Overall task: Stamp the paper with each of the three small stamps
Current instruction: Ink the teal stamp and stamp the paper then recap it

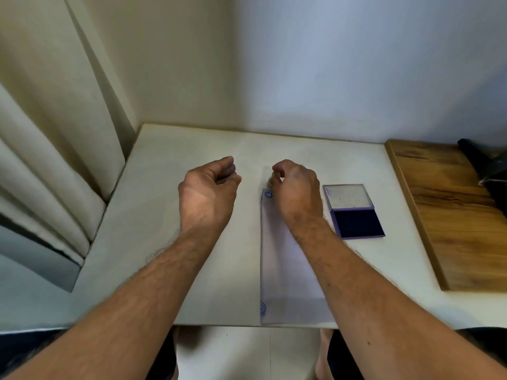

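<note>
White tabletop (192, 270) fills the view, set against a pale wall with a cream curtain (55, 133) on the left. Beside it on the right lies a wooden board (452, 209). A long strip of paper (285, 275) runs down the table under the right forearm, with blue stamp marks (269, 194) at its far and near left corners. Just right of the paper sits an open purple ink pad (356, 222). The left hand (208, 193) hovers loosely curled, holding nothing visible. The right hand (296, 190) has its fingertips pinched together above the paper's far end; whether they grip a stamp cannot be told.
</note>
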